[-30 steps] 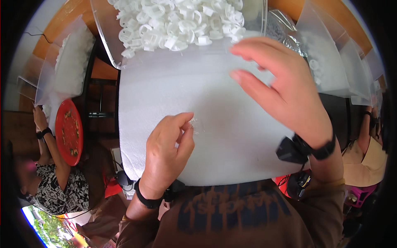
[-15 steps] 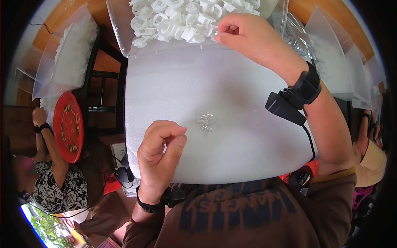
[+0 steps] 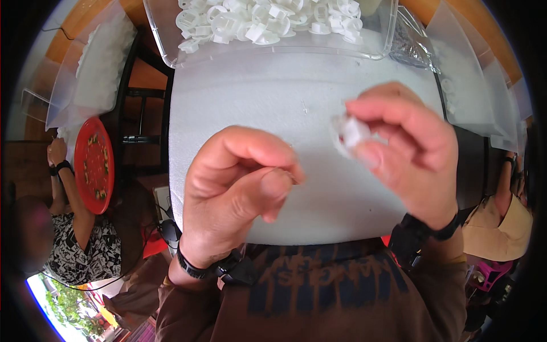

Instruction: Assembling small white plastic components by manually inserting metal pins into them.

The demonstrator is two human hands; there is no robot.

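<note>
My right hand (image 3: 407,151) is raised over the right side of the white work surface (image 3: 330,211), pinching a white plastic ring-shaped part (image 3: 354,132) with a block on it; motion blurs both. Left of it, my left hand (image 3: 239,182) hovers with thumb and forefinger together. Whatever lies in that pinch is too small or hidden to name. A tiny clear piece (image 3: 305,108) rests beyond the left fingers. The cluster of small clear pin-like pieces seen before is mostly covered by my left hand.
A clear plastic bin (image 3: 273,54) heaped with white plastic parts (image 3: 250,23) stands at the far edge. Beside it lies a shiny plastic bag (image 3: 413,45). Other clear bins flank both sides. At left, a co-worker's hand (image 3: 57,151) is near a red tray (image 3: 97,165).
My right hand has come back from the bin toward me, carrying a white plastic part. My left hand has shifted up and right, over the small clear pieces, its fingertips closing together.
</note>
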